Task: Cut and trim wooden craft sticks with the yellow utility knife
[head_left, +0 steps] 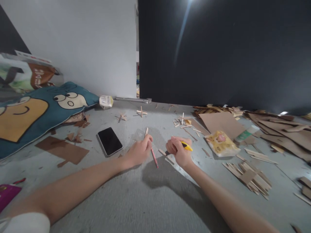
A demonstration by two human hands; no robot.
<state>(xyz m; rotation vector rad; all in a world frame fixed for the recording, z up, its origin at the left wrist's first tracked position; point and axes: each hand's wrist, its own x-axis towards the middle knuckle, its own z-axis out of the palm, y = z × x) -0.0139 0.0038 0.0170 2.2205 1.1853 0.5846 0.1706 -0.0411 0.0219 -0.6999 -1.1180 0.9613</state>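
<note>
My left hand (140, 150) rests low over the table with its fingers pinched on a wooden craft stick (146, 131), whose pale end sticks out beyond them. A red pencil (155, 158) lies just right of those fingers; its far end is hidden by the hand. In my right hand (179, 152) is a yellow and black utility knife (186, 146), gripped in a closed fist. Its black end points left, and I cannot make out a blade. Below that end, pieces of craft stick (170, 160) lie on the grey table (116, 200).
Left are a black-screened phone (109, 141), brown cardboard (63, 149) and a blue cushion (60, 97). Small stick crosses (141, 112) stand farther back. To the right are a yellow packet (221, 144), a glue tube (247, 133) and a craft-stick bundle (249, 176). Dark panel (223, 55) behind.
</note>
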